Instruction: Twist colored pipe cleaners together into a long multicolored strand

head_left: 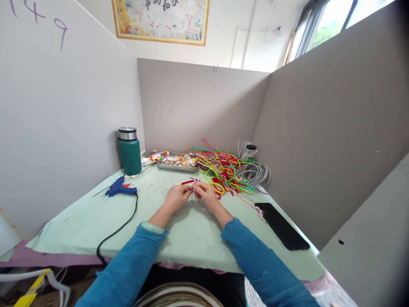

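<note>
From the head camera: the left hand point(177, 197) and right hand point(206, 196) meet over the middle of the table point(191, 243), both sets of fingertips pinching a short red pipe cleaner point(188, 182). A tangle of coloured stems point(223, 168) lies just beyond, with a blue glue gun point(120, 188) to the left and a black phone point(283, 226) to the right.

Red pipe cleaner point(187, 182), blue glue gun point(120, 189), teal flask point(130, 155), black phone point(283, 226)

Table point(79, 221), green cover. Tray point(176, 167) at back; flask point(129, 153) left of it, glue gun point(120, 188) front-left, pipe cleaners point(225, 168) right, phone point(283, 226) front-right.
</note>
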A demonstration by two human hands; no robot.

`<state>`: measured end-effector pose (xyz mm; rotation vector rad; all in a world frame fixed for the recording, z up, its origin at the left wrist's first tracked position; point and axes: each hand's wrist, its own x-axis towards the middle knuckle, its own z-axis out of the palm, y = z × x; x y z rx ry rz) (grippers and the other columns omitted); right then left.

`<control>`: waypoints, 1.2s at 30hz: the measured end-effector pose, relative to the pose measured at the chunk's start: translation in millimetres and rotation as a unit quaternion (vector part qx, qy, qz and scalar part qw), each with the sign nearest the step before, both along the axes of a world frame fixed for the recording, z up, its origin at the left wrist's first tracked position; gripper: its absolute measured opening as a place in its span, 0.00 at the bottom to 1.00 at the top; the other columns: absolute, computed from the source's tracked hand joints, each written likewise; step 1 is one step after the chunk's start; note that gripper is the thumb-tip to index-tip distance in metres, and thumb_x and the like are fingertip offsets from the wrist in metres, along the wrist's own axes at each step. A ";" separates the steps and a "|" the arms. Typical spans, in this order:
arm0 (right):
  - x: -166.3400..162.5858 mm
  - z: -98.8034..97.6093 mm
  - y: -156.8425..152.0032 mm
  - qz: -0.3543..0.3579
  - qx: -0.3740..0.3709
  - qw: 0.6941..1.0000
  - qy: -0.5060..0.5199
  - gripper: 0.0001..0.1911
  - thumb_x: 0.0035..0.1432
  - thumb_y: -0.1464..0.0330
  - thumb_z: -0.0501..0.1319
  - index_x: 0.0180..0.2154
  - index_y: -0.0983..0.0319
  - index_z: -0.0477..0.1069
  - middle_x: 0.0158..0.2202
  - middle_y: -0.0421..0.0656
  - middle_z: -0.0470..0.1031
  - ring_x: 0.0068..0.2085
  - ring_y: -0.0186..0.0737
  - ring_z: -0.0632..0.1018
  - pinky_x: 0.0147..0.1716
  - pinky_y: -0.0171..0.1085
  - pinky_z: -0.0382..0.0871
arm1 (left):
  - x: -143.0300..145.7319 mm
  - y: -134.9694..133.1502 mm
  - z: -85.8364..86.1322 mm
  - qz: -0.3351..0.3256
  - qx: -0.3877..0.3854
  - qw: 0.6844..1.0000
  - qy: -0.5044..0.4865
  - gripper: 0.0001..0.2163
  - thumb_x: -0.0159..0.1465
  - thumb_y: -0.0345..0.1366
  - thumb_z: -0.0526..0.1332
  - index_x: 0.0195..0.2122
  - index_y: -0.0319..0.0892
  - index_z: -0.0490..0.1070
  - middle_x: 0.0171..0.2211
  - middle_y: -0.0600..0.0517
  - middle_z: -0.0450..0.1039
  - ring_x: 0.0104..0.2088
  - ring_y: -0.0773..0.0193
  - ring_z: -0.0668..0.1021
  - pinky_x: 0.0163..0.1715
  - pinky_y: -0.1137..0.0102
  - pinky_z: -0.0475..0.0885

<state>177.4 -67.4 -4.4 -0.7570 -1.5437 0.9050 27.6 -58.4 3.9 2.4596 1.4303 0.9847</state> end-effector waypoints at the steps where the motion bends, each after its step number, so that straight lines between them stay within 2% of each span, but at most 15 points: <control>1: 0.0 -1.5 0.8 0.029 -0.028 0.999 0.019 0.11 0.54 0.60 0.57 0.28 0.61 0.68 0.19 0.36 0.62 0.20 0.29 0.62 0.19 0.30 0.55 | 0.1 -0.5 0.4 0.001 0.003 1.000 0.009 0.15 0.61 0.43 0.50 0.34 0.45 0.76 0.21 0.52 0.73 0.20 0.70 0.68 0.24 0.75 0.56; 3: -0.5 -3.8 1.9 0.069 -0.062 0.994 0.060 0.11 0.54 0.60 0.57 0.31 0.61 0.68 0.20 0.36 0.64 0.18 0.27 0.60 0.17 0.29 0.53 | 0.3 -1.4 0.9 0.003 0.006 1.000 0.031 0.17 0.61 0.44 0.49 0.30 0.45 0.76 0.21 0.52 0.73 0.20 0.69 0.68 0.24 0.75 0.56; 6: -1.8 -4.9 2.4 0.094 -0.074 0.989 0.089 0.11 0.53 0.60 0.58 0.34 0.61 0.69 0.23 0.37 0.67 0.17 0.26 0.61 0.16 0.28 0.52 | 0.1 -1.7 0.8 0.006 0.005 0.998 0.059 0.16 0.61 0.44 0.50 0.29 0.45 0.76 0.22 0.51 0.74 0.22 0.68 0.70 0.24 0.74 0.56; 14: -2.0 -4.4 2.2 0.108 -0.077 0.983 0.128 0.10 0.52 0.62 0.60 0.33 0.61 0.68 0.25 0.38 0.69 0.19 0.26 0.64 0.17 0.28 0.57 | -0.9 1.9 -2.0 0.050 0.001 0.997 0.067 0.15 0.61 0.45 0.49 0.34 0.47 0.75 0.28 0.51 0.76 0.28 0.64 0.74 0.27 0.73 0.58; 21: -1.6 -3.7 4.9 0.074 -0.102 0.980 0.156 0.13 0.52 0.58 0.58 0.33 0.62 0.67 0.26 0.39 0.69 0.20 0.27 0.65 0.18 0.29 0.59 | -0.3 2.2 -0.6 0.074 -0.002 0.996 0.043 0.13 0.62 0.41 0.50 0.37 0.42 0.72 0.31 0.48 0.75 0.32 0.63 0.75 0.29 0.73 0.59; 27: -0.9 -2.6 6.9 -0.001 -0.111 0.983 0.149 0.15 0.49 0.56 0.59 0.32 0.62 0.66 0.28 0.40 0.71 0.20 0.28 0.65 0.18 0.30 0.59 | 0.2 1.7 0.8 0.060 -0.013 0.998 0.010 0.12 0.61 0.41 0.51 0.37 0.43 0.69 0.28 0.51 0.74 0.29 0.65 0.73 0.27 0.74 0.59; 32: 1.8 -5.5 10.3 -0.064 -0.113 0.985 0.111 0.15 0.49 0.56 0.59 0.27 0.63 0.66 0.16 0.35 0.64 0.16 0.29 0.62 0.15 0.30 0.55 | -0.1 3.1 0.3 0.038 -0.017 0.999 -0.017 0.12 0.62 0.41 0.49 0.37 0.42 0.68 0.27 0.52 0.72 0.27 0.66 0.72 0.26 0.74 0.58; 36: 1.3 -6.8 10.6 -0.068 -0.111 0.987 0.096 0.15 0.49 0.57 0.59 0.24 0.63 0.64 0.15 0.35 0.64 0.15 0.28 0.61 0.14 0.30 0.52 | -0.8 3.9 0.5 0.049 -0.010 0.998 -0.040 0.12 0.63 0.41 0.47 0.36 0.43 0.67 0.26 0.52 0.71 0.27 0.66 0.71 0.27 0.74 0.59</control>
